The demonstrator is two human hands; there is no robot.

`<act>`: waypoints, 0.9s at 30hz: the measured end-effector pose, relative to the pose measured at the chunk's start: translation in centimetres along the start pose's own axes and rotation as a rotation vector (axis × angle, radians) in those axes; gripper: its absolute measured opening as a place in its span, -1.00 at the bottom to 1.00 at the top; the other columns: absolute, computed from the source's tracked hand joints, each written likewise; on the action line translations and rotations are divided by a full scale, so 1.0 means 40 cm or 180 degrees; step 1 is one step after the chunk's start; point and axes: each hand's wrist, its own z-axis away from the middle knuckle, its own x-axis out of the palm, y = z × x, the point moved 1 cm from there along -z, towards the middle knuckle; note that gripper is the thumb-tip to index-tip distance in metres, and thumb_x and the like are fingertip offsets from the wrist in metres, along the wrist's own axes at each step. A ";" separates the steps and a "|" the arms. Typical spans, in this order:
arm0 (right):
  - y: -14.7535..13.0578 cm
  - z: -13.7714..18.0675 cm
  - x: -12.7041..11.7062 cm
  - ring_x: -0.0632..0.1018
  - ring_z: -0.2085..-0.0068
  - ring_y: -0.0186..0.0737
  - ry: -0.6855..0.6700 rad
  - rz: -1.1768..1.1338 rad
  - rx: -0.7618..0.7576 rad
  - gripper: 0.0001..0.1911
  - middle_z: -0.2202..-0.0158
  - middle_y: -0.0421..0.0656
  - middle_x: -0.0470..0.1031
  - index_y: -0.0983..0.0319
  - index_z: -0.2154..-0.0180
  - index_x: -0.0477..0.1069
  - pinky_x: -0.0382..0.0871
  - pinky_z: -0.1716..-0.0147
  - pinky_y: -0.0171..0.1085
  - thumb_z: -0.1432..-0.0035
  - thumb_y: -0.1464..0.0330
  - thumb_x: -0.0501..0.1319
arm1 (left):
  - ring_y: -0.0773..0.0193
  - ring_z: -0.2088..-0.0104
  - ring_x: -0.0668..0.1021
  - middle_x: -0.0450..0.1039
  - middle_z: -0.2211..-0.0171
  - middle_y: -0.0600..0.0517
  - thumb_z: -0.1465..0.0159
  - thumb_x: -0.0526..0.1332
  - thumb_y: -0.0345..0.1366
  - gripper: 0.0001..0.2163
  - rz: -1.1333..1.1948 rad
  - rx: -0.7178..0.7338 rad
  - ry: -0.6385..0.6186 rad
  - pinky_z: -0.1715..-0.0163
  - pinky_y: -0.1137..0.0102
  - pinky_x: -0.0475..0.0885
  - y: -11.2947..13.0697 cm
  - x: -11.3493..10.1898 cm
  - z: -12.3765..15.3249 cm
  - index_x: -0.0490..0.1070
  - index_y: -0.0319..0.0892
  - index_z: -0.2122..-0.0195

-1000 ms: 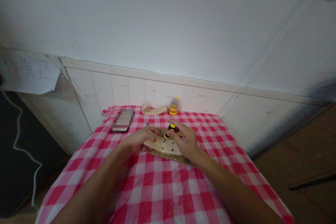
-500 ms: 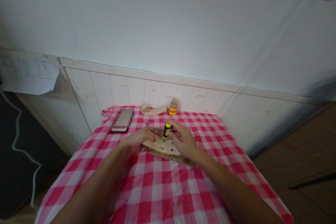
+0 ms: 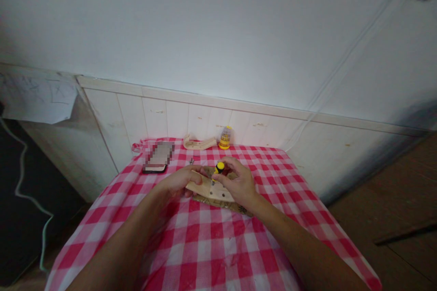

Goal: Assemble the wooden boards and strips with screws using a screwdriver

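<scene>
My left hand (image 3: 180, 180) grips the left end of a pale wooden piece (image 3: 201, 188), thumb on top and fingers beneath. Dark round holes show in the wood. In my right hand (image 3: 240, 184) is a small yellow and black screwdriver (image 3: 219, 168), pinched between thumb and fingers. Its tip points down at a spot near the middle of the wood; whether it sits in a screw is too small to tell. Beneath the wood lies a flat brownish printed packet (image 3: 221, 203).
A red and white checked cloth (image 3: 191, 254) covers the table. At the back stand a curved wooden piece (image 3: 200, 143) and a yellow-based screwdriver bit case (image 3: 225, 138). A phone (image 3: 159, 158) lies at back left, with small metal bits (image 3: 191, 161) nearby. The wall rises behind.
The screwdriver's handle has tipped slightly to the right and towards me, and my right fingers have shifted around it. My left hand and the wood stay nearly still.
</scene>
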 end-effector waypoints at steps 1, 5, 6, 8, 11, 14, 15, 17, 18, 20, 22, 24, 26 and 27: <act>0.001 0.001 0.001 0.61 0.31 -0.18 0.0012 -0.0041 0.0008 -0.69 0.31 -0.22 0.61 0.10 0.17 0.53 0.51 0.31 -0.25 0.00 0.29 0.46 | 0.41 0.73 0.32 0.40 0.59 0.10 0.22 0.17 -0.38 -0.66 0.0019 0.0005 0.0014 0.83 0.54 0.03 -0.001 0.000 -0.001 0.40 -0.23 0.33; 0.008 0.005 0.004 0.61 0.32 -0.18 0.0123 -0.0086 0.0015 -0.67 0.34 -0.23 0.59 0.11 0.19 0.49 0.50 0.31 -0.25 0.01 0.27 0.48 | 0.42 0.74 0.31 0.39 0.60 0.11 0.20 0.18 -0.38 -0.70 0.0009 0.0020 0.0033 0.84 0.54 0.03 -0.001 0.001 0.001 0.37 -0.20 0.35; 0.009 0.007 0.005 0.60 0.33 -0.19 0.0162 -0.0076 0.0007 -0.67 0.34 -0.23 0.58 0.11 0.19 0.48 0.50 0.32 -0.25 0.01 0.26 0.47 | 0.42 0.74 0.30 0.39 0.60 0.12 0.19 0.18 -0.38 -0.69 -0.0017 0.0025 0.0025 0.84 0.54 0.03 -0.001 0.000 0.001 0.37 -0.20 0.35; 0.012 0.010 0.004 0.59 0.33 -0.21 0.0268 -0.0063 -0.0053 -0.69 0.34 -0.23 0.56 0.11 0.17 0.45 0.50 0.33 -0.26 -0.04 0.26 0.45 | 0.43 0.74 0.29 0.41 0.58 0.11 0.18 0.18 -0.37 -0.68 -0.0062 0.0042 0.0027 0.84 0.54 0.03 -0.002 -0.003 0.002 0.38 -0.20 0.31; 0.009 0.014 0.000 0.57 0.32 -0.22 0.0478 -0.0049 -0.0300 -0.72 0.30 -0.20 0.55 0.12 0.11 0.43 0.50 0.35 -0.28 -0.13 0.28 0.38 | 0.42 0.74 0.30 0.42 0.58 0.10 0.18 0.17 -0.38 -0.65 -0.0118 0.0031 0.0056 0.83 0.54 0.02 -0.007 -0.009 0.000 0.39 -0.22 0.29; 0.006 0.015 -0.008 0.57 0.29 -0.21 0.0659 0.0066 -0.0600 -0.71 0.25 -0.16 0.54 0.13 0.05 0.42 0.51 0.29 -0.26 -0.17 0.34 0.32 | 0.44 0.76 0.28 0.39 0.62 0.11 0.20 0.18 -0.37 -0.67 -0.0138 0.0015 0.0074 0.83 0.54 0.00 -0.009 -0.011 -0.001 0.39 -0.22 0.32; 0.006 0.014 -0.011 0.57 0.27 -0.21 0.0708 0.0117 -0.0659 -0.70 0.23 -0.15 0.54 0.13 0.03 0.41 0.51 0.25 -0.24 -0.18 0.36 0.31 | 0.45 0.76 0.27 0.39 0.63 0.12 0.20 0.18 -0.37 -0.68 -0.0145 0.0015 0.0074 0.83 0.54 -0.01 -0.007 -0.011 0.000 0.40 -0.23 0.33; 0.009 0.010 -0.016 0.57 0.24 -0.19 0.0796 0.0175 -0.0698 -0.69 0.19 -0.12 0.54 0.14 0.01 0.41 0.52 0.21 -0.20 -0.19 0.38 0.29 | 0.46 0.77 0.25 0.38 0.63 0.13 0.20 0.18 -0.36 -0.68 -0.0174 -0.0005 0.0074 0.82 0.55 -0.04 -0.002 -0.007 0.003 0.40 -0.23 0.34; 0.011 0.008 -0.018 0.57 0.23 -0.18 0.0821 0.0179 -0.0689 -0.69 0.17 -0.11 0.54 0.15 0.01 0.41 0.52 0.20 -0.19 -0.19 0.39 0.29 | 0.46 0.76 0.25 0.37 0.63 0.14 0.20 0.18 -0.36 -0.69 -0.0189 -0.0024 0.0087 0.82 0.55 -0.06 0.002 -0.005 0.006 0.40 -0.22 0.35; 0.016 0.004 -0.019 0.57 0.23 -0.18 0.0831 0.0159 -0.0645 -0.71 0.17 -0.10 0.54 0.15 0.02 0.41 0.52 0.20 -0.19 -0.19 0.38 0.28 | 0.46 0.75 0.25 0.37 0.63 0.14 0.21 0.17 -0.37 -0.69 -0.0226 -0.0057 0.0122 0.82 0.55 -0.08 0.008 -0.001 0.009 0.40 -0.21 0.36; 0.019 0.001 -0.020 0.57 0.24 -0.18 0.0803 0.0151 -0.0592 -0.72 0.18 -0.10 0.54 0.16 0.03 0.41 0.53 0.21 -0.19 -0.19 0.38 0.28 | 0.46 0.74 0.25 0.37 0.63 0.14 0.22 0.17 -0.36 -0.68 -0.0258 -0.0058 0.0140 0.81 0.55 -0.08 0.010 0.000 0.010 0.40 -0.21 0.36; 0.019 0.000 -0.020 0.57 0.25 -0.18 0.0803 0.0145 -0.0555 -0.72 0.19 -0.11 0.54 0.16 0.04 0.41 0.53 0.22 -0.19 -0.18 0.38 0.28 | 0.46 0.74 0.25 0.38 0.61 0.13 0.21 0.17 -0.35 -0.67 -0.0268 -0.0037 0.0131 0.81 0.55 -0.08 0.007 -0.003 0.007 0.41 -0.21 0.34; 0.018 0.000 -0.020 0.57 0.26 -0.19 0.0796 0.0129 -0.0556 -0.72 0.19 -0.11 0.54 0.16 0.05 0.42 0.53 0.23 -0.20 -0.18 0.38 0.29 | 0.45 0.74 0.26 0.39 0.59 0.12 0.20 0.17 -0.35 -0.66 -0.0254 -0.0015 0.0107 0.80 0.55 -0.08 0.002 -0.008 0.003 0.42 -0.22 0.32; 0.017 0.000 -0.020 0.57 0.27 -0.20 0.0787 0.0125 -0.0568 -0.72 0.20 -0.12 0.54 0.16 0.05 0.42 0.52 0.24 -0.21 -0.18 0.38 0.29 | 0.45 0.74 0.26 0.39 0.59 0.12 0.20 0.17 -0.36 -0.66 -0.0252 -0.0008 0.0098 0.80 0.55 -0.08 0.000 -0.010 0.001 0.42 -0.22 0.32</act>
